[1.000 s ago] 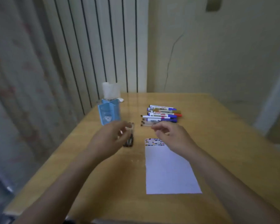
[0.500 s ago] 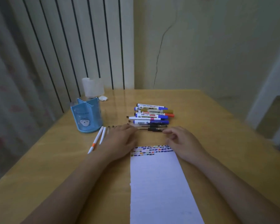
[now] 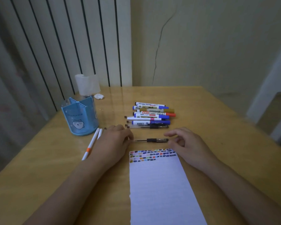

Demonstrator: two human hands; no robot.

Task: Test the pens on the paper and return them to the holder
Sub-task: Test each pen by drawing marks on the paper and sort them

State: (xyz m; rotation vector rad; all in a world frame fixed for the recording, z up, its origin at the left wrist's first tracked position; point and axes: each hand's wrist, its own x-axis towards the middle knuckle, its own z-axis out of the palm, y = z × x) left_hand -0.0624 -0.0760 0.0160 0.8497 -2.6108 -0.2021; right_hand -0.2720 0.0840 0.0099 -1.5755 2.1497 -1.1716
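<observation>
A black gel pen (image 3: 152, 140) lies crosswise just beyond the paper's top edge, between my hands. My left hand (image 3: 113, 143) pinches its left tip end with curled fingers. My right hand (image 3: 188, 145) has thumb and forefinger closed around its right end. The white paper (image 3: 161, 189) runs toward me and carries several rows of coloured test marks (image 3: 152, 155) along its top. The blue pen holder (image 3: 79, 119) stands at the left and looks empty. A row of markers and pens (image 3: 152, 114) lies behind the hands.
Two white pens (image 3: 92, 143), one with an orange band, lie beside my left hand near the holder. A translucent white container (image 3: 88, 84) and a small white crumpled scrap (image 3: 99, 96) sit at the table's back left. The wooden table (image 3: 217, 127) has bare surface to the right.
The black gel pen has come out of the row toward the paper, held between both hands. Before that, my left hand laid the white pens down beside the holder.
</observation>
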